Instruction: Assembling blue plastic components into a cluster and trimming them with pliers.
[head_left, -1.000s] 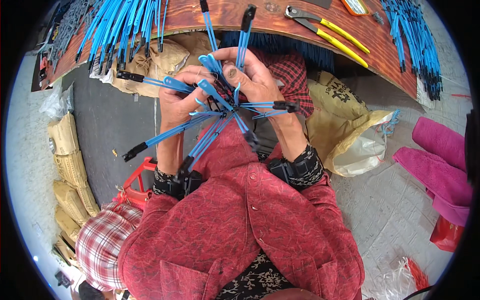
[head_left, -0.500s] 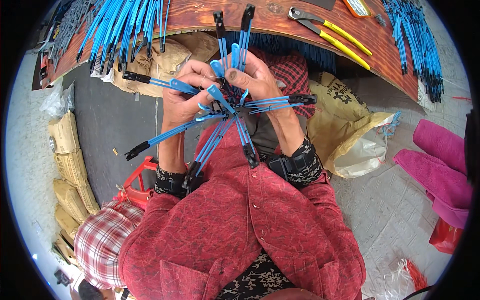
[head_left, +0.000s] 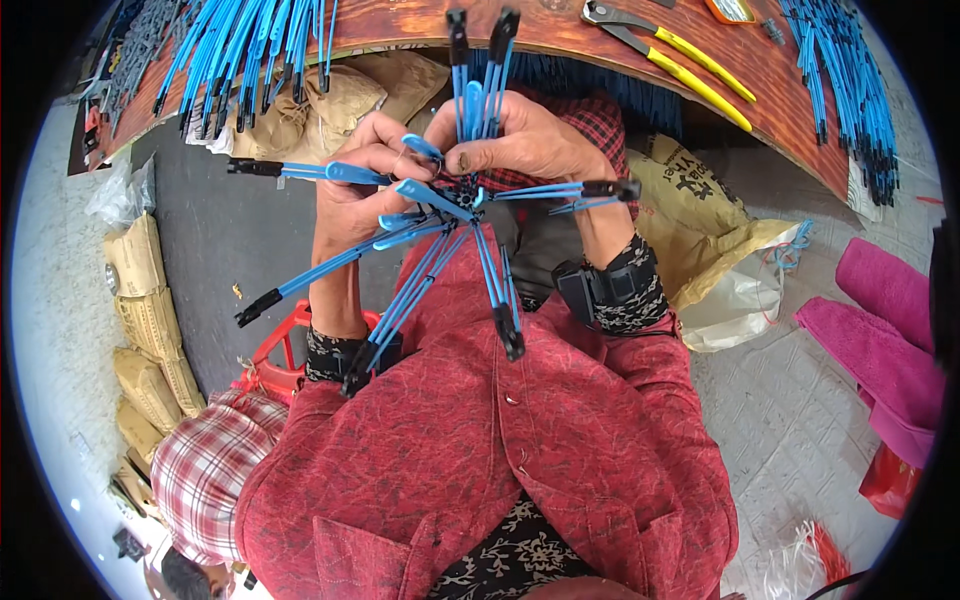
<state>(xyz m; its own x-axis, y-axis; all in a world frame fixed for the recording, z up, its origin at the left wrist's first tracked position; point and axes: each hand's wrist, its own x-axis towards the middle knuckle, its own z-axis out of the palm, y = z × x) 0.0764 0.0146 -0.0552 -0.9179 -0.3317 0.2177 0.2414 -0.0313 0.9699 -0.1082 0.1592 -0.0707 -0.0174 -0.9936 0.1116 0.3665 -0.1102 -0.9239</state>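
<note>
Between my hands, over my lap, is a star-shaped frame (head_left: 425, 264) of thin blue rods. Its arms end in black tips and spread from a dark hub (head_left: 466, 190), with flat blue paddle-shaped pieces among them. My left hand (head_left: 352, 212) is closed on the frame's left side, thumb and fingers pinched by the hub. On the upper right, my right hand (head_left: 535, 145) grips it, the thumb pressed close to the hub and the upward-pointing arms in front of its fingers. A fine wire-like line shows near the left fingertips. What exactly the fingertips pinch is hidden.
Ahead stands a wooden table (head_left: 555, 22) holding yellow-handled pliers (head_left: 700, 72) and bundles of blue rods (head_left: 235, 60), (head_left: 850, 100). Below right lies an open woven sack (head_left: 720, 250). A red plastic stool (head_left: 280, 352) is at left; pink towels (head_left: 870, 350) hang at right.
The frame has turned and tilted slightly, its lower arms shifting downward and its left arms leftward. My right wrist has moved a little outward. Both hands keep their grip.
</note>
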